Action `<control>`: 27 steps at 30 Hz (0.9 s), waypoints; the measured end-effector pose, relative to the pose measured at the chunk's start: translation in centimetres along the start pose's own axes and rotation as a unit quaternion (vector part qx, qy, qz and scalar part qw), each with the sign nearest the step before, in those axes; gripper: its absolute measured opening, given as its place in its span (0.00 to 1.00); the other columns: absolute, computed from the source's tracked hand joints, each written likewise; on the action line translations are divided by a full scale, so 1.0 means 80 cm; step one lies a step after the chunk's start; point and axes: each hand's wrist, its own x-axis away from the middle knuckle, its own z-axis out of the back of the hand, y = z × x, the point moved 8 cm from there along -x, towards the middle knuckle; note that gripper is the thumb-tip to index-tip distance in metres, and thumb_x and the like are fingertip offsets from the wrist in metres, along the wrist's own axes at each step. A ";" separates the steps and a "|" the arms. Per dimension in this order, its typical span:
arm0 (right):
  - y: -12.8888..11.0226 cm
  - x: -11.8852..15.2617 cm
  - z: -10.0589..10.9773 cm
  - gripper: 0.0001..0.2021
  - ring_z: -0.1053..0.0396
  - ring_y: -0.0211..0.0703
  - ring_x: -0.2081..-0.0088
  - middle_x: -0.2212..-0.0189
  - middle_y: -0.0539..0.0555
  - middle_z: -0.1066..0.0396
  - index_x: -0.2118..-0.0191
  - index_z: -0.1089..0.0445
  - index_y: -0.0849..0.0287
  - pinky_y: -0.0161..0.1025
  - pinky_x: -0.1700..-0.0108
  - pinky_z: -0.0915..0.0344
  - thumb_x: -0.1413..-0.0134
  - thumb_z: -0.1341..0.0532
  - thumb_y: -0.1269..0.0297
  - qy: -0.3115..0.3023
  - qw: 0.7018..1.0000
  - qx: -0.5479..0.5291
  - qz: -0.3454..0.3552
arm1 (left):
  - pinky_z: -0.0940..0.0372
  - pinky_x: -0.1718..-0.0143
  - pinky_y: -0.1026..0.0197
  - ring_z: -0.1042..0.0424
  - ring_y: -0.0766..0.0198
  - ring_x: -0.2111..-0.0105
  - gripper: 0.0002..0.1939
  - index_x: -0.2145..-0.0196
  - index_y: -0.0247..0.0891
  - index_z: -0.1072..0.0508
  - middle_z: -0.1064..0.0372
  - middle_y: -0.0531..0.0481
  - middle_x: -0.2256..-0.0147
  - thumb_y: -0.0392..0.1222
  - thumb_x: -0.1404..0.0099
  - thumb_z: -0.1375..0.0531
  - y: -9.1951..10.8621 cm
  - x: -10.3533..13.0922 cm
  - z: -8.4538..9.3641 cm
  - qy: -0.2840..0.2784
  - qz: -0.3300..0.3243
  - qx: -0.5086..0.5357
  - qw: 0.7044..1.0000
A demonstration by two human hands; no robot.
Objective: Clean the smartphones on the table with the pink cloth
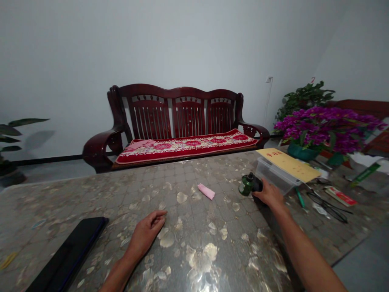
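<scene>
Resting on the glossy table (194, 259), whose covering shows a grid and pale leaf shapes, the left hand (146, 233) lies loosely curled and holds nothing. The right hand (269, 194) wraps its fingers around a small dark green, round-bodied object (247, 184) lying on its side at the table's right. Just beside it stands a clear plastic box (275, 175) with a yellow envelope (288, 164) on top, its red writing unreadable. A soft pink folded piece (206, 191) lies nearby.

R hand (269, 194) grips green bottle (249, 184) by plastic box (273, 174); L hand (147, 232) rests on table (194, 243).
</scene>
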 end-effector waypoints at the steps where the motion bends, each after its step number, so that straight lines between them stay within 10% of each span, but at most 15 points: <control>1: 0.000 -0.001 -0.001 0.41 0.32 0.71 0.45 0.46 0.69 0.31 0.34 0.44 0.59 0.60 0.49 0.32 0.51 0.35 0.49 0.002 1.000 -0.001 0.002 | 0.28 0.58 0.55 0.22 0.53 0.64 0.24 0.58 0.40 0.21 0.20 0.48 0.66 0.59 0.42 0.43 0.000 0.000 0.000 0.000 0.001 -0.001 1.000; 27: 0.003 -0.022 -0.011 0.33 0.28 0.69 0.51 0.53 0.66 0.26 0.42 0.34 0.59 0.59 0.52 0.31 0.55 0.34 0.55 0.031 0.997 -0.043 0.053 | 0.28 0.57 0.55 0.22 0.54 0.63 0.23 0.58 0.41 0.21 0.20 0.49 0.64 0.59 0.42 0.43 -0.004 0.000 -0.001 -0.001 -0.002 -0.012 1.000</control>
